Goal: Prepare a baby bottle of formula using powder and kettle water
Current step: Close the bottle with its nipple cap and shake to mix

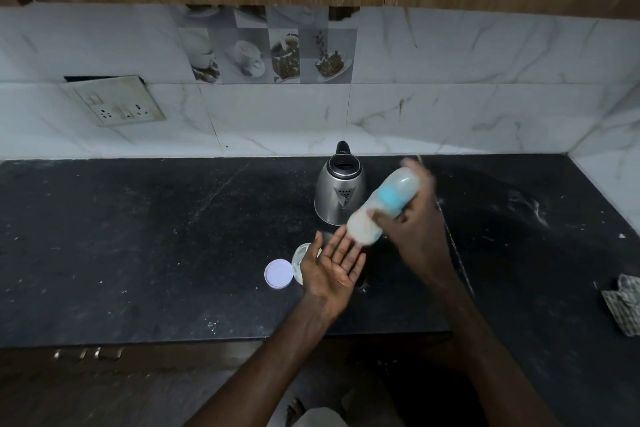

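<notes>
My right hand (pixel 420 229) grips a baby bottle (pixel 384 204) with a blue collar, tilted so one end points down-left toward my left palm; the bottle is motion-blurred. My left hand (pixel 334 267) is held open, palm up, fingertips just under the bottle's lower end. A steel electric kettle (pixel 337 192) stands behind the hands on the black counter (pixel 156 236). A small clear powder container (pixel 300 262) sits partly hidden behind my left hand, with its pale purple lid (pixel 278 273) lying flat beside it.
A crumpled checked cloth (pixel 623 305) lies at the counter's right edge. A wall socket plate (pixel 114 102) is on the marble backsplash at left. Wooden cabinets hang above. The counter's front edge runs below my forearms.
</notes>
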